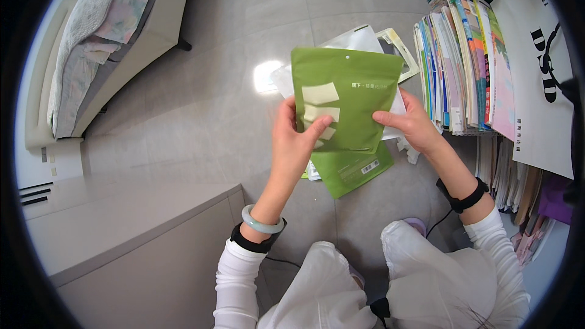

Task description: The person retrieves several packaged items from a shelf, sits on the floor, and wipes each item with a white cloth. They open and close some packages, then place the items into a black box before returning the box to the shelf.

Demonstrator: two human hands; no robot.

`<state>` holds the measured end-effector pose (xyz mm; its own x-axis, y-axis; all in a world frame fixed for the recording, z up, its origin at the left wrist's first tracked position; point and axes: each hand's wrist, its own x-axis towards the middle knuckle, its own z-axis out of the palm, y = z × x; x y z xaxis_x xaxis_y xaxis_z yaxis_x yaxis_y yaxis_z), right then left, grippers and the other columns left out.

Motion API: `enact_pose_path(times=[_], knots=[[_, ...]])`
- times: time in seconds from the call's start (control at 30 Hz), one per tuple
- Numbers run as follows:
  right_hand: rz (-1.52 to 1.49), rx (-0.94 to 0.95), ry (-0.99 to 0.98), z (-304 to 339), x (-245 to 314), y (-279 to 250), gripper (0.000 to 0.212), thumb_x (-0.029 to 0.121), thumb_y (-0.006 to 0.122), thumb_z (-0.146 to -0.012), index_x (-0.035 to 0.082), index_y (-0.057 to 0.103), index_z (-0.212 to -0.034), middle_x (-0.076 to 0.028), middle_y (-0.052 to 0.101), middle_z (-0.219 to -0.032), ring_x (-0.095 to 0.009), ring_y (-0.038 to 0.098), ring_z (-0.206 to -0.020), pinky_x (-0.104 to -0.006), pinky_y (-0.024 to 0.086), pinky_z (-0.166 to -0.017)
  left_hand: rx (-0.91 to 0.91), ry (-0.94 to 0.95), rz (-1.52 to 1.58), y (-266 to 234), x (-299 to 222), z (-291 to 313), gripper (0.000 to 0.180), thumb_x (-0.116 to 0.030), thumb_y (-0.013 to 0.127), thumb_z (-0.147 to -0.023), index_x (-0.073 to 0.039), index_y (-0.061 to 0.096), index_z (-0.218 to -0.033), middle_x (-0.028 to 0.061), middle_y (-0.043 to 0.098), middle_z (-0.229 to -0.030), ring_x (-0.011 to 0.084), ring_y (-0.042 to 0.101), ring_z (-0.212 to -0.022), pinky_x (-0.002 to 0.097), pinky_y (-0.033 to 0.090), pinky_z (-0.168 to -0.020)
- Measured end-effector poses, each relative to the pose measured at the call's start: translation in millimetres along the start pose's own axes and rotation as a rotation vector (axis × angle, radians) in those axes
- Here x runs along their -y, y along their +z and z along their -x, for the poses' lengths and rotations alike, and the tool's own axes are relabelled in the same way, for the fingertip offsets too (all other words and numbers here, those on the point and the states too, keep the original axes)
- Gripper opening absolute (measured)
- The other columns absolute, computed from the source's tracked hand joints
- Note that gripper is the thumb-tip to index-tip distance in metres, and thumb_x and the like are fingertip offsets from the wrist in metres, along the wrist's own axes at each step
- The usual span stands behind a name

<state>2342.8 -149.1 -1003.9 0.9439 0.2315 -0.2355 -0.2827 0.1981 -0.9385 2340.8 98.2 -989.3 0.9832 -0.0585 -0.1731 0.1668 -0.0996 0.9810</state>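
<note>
Between both hands I hold up a flat green pouch [359, 100] with pale cream shapes printed on its left side and a small hole near its top edge. My left hand [295, 131] grips its left edge, thumb laid across the front. At the right edge my right hand [411, 123] pinches it, thumb on the front and fingers hidden behind. A second green pouch [344, 176] with a white barcode label shows just below it. White sheets or bags [353, 39] stick out behind the held pouch; whether they touch it I cannot tell.
On the right, a shelf holds many upright books [451, 67], beside a large white paper bag [539, 73] with black lettering. A cream frame-like piece [405, 55] lies near the books. A grey cabinet [140, 225] stands at lower left, a bed [116, 42] at upper left, on grey tiled floor [237, 36].
</note>
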Motion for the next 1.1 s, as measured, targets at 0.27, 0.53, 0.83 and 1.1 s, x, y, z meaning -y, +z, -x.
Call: enact_pose_path(times=[0.27,0.53,0.83,1.1], knots=[[0.024,-0.095,-0.011,-4,-1,-6,0.044,0.015,0.071,-0.09,-0.002,0.056,-0.128,-0.008,0.065,-0.121,-0.014,0.062,-0.105,-0.0291,0.048,-0.093,0.064,-0.093,0.221,2,7,12,0.028,-0.011,0.075,-0.087,0.004,0.066,-0.109,0.007,0.072,-0.101,0.0124,0.067,-0.089,0.028,0.055,-0.078],[-0.036,-0.355,-0.072,-15,-15,-17,0.045,0.023,0.065,-0.096,-0.001,0.053,-0.132,-0.009,0.062,-0.126,-0.015,0.056,-0.116,-0.0307,0.041,-0.103,-0.024,1.049,-0.706,-27,3,13,0.011,-0.005,0.068,-0.08,-0.005,0.067,-0.091,0.012,0.073,-0.106,0.0311,0.069,-0.105,0.0464,0.05,-0.096],[0.066,-0.341,-0.085,-22,-26,-40,0.049,0.021,0.065,-0.096,-0.002,0.049,-0.136,-0.011,0.059,-0.132,-0.017,0.055,-0.118,-0.0316,0.04,-0.104,-0.038,0.969,-0.533,-23,13,15,0.017,-0.004,0.071,-0.079,-0.004,0.067,-0.096,0.0094,0.071,-0.105,0.0254,0.066,-0.094,0.041,0.052,-0.091],[0.831,-0.799,-0.055,-30,-51,-52,0.054,0.014,0.064,-0.094,-0.002,0.043,-0.141,-0.014,0.059,-0.13,-0.022,0.051,-0.126,-0.036,0.039,-0.106,-0.03,-0.055,0.091,-7,27,16,0.031,-0.009,0.08,-0.082,0.004,0.066,-0.106,0.0077,0.073,-0.099,0.0126,0.067,-0.084,0.0284,0.055,-0.075]])
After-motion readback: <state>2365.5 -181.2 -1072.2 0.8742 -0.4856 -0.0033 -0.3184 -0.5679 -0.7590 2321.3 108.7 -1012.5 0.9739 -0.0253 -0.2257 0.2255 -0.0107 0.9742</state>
